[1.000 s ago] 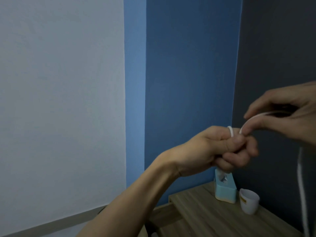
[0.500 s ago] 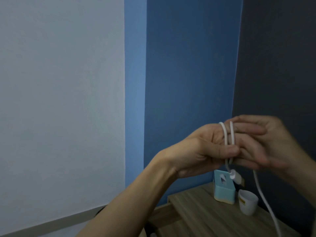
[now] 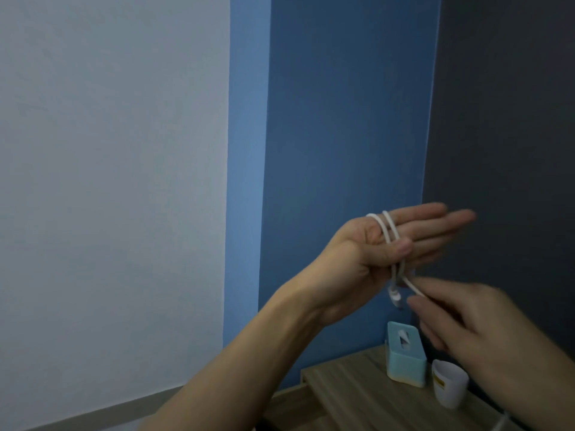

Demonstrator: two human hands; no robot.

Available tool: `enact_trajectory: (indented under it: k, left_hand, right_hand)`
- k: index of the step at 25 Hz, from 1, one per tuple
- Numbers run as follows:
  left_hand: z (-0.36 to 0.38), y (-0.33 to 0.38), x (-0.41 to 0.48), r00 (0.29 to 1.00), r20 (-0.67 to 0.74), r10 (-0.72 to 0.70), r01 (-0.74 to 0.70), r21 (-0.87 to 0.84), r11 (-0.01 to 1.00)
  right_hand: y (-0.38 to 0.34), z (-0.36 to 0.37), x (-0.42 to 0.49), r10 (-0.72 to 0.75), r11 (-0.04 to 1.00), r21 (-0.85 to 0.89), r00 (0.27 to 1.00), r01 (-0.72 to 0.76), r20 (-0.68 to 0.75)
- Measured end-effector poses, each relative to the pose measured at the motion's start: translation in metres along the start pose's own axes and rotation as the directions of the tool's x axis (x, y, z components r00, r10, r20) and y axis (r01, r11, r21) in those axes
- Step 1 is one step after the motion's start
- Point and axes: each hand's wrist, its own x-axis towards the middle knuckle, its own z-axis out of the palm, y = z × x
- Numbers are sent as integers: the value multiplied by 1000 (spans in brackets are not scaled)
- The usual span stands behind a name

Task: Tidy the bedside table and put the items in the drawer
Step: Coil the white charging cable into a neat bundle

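Twice a thin white cord (image 3: 390, 228) loops round the left hand (image 3: 373, 259), fingers straight, thumb pinning it; the right hand (image 3: 466, 321) pinches its tail.

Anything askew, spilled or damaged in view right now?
Nothing stands out. The white cable loops neatly round the left hand, its connector dangling below; the right hand pinches the free run. The blue tissue box and white cup stand upright on the bedside table.

The white cup's (image 3: 451, 391) yellow label (image 3: 438, 382) is unreadable.
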Motion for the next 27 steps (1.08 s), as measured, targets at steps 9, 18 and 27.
enact_trajectory:
  k: [9, 18, 27]
  left_hand:
    - [-8, -6, -3, 982, 4, -187, 176, 321, 931]
    - [8, 0, -14, 930, 322, -177, 173, 42, 984]
    - [9, 0, -12, 984, 168, -55, 94, -236, 967]
  right_hand:
    - [-17, -42, -6, -126, 843, -527, 992, 107, -1]
    - [-15, -47, 25, -238, 945, 171, 946, 278, -219]
    - [3, -12, 21, -120, 845, 512, 987, 157, -103]
